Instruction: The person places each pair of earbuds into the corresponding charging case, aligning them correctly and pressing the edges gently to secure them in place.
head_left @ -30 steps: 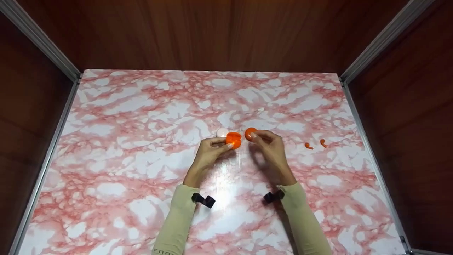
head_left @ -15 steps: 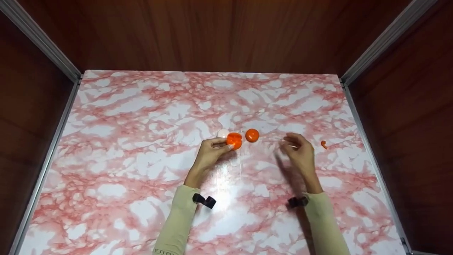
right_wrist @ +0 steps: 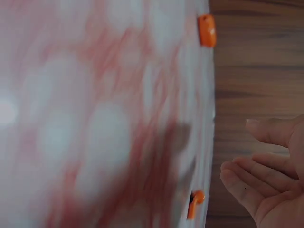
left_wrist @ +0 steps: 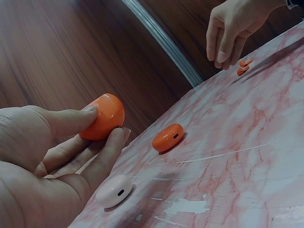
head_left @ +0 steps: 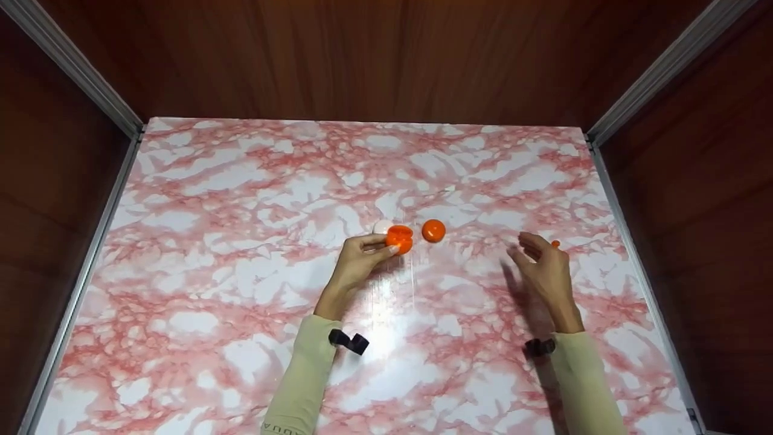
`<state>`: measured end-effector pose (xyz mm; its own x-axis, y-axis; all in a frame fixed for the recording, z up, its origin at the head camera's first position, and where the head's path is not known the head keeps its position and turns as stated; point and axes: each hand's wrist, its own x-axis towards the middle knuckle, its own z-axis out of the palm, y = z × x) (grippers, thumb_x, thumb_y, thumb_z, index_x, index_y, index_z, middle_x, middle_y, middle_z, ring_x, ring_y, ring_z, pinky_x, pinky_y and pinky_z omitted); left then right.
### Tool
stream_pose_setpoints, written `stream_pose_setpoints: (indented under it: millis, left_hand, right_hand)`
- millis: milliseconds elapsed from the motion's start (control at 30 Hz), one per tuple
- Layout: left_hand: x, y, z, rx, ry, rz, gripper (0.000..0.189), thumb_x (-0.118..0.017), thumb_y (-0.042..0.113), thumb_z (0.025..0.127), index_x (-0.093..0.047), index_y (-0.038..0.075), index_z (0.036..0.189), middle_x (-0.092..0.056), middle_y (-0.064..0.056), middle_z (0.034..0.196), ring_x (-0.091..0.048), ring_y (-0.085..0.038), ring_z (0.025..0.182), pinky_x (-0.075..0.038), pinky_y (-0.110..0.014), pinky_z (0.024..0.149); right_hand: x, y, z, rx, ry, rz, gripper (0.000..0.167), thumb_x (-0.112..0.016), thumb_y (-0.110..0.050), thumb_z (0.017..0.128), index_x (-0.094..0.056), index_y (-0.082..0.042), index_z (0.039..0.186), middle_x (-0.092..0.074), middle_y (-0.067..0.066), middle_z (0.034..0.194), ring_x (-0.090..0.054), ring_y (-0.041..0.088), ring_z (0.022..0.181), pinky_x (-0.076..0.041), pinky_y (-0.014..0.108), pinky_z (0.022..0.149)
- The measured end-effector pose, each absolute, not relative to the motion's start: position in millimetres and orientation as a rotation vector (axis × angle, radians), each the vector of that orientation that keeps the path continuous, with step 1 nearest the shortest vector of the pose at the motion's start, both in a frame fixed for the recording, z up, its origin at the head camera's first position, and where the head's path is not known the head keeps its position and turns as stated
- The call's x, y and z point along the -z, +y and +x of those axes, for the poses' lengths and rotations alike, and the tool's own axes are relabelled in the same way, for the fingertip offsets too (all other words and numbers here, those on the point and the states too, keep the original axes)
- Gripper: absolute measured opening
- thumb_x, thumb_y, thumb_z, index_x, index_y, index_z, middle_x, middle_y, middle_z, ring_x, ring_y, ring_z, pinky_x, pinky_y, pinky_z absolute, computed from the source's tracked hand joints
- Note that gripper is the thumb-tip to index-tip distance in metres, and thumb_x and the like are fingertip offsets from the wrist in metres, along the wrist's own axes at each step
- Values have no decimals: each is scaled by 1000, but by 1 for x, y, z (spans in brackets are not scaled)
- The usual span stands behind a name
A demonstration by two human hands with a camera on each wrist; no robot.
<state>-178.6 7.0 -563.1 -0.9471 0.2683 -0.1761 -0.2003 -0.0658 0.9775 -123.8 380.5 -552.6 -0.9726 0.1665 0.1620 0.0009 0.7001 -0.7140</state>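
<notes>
My left hand (head_left: 355, 261) pinches an orange earbud case (head_left: 399, 240) with its lid up, held above the table. Its glossy rounded outside (left_wrist: 107, 116) shows in the left wrist view. A second orange case (head_left: 433, 231), its lid down, rests on the table to the right of it. Behind my left fingers a white case (left_wrist: 114, 191) sits on the table. Holding nothing, my right hand (head_left: 546, 272) hovers at the right with fingers loosely bent. Close by lie orange earbuds (left_wrist: 243, 68), mostly hidden by the hand in the head view; one earbud (right_wrist: 195, 204) shows in the right wrist view.
The pink and white marbled table (head_left: 241, 362) is bordered by dark wood panels (head_left: 362, 60) at the back and both sides. Metal rails (head_left: 628, 241) run along its side edges.
My right hand has let go of the lid-down orange case, leaving it on the table, and moved right to the earbuds. My left hand keeps its hold and place.
</notes>
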Motion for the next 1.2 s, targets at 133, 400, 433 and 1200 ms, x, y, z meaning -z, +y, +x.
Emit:
stream_pose_setpoints:
  millis: [133,400,433,1200]
  left_hand:
    - [563,6,-178,-2097,1866,62,33,-78,4,93,-74,-6,123,-77,-20,117,-75,-9,93,-68,-32,91]
    - [562,8,-178,-2091,1860,32,33,-79,4,93,-74,-5,123,-77,-21,119,-75,-10,94,-68,-35,92]
    - [562,8,-178,-2092,1848,31,33,-79,4,93,-74,-5,124,-76,-21,120,-75,-10,94,-68,-36,93]
    - [558,12,-176,-2076,1835,31,35,-79,5,93,-73,-4,126,-77,-22,120,-76,-10,91,-66,-46,99]
  right_hand:
    - [558,390,-122,-941,-2728,-54,44,-77,-14,97,-67,2,137,-74,28,122,-73,48,107,-62,65,92]
    - [562,403,-123,-657,-2812,102,36,-74,-5,96,-70,4,131,-76,28,112,-75,44,91,-64,61,77]
    - [562,404,-123,-635,-2828,119,33,-74,-5,97,-71,3,128,-77,27,110,-75,44,93,-64,61,78]
    - [559,421,-126,-84,-2900,486,21,-51,18,91,-59,-1,87,-63,17,75,-67,42,59,-58,52,46]
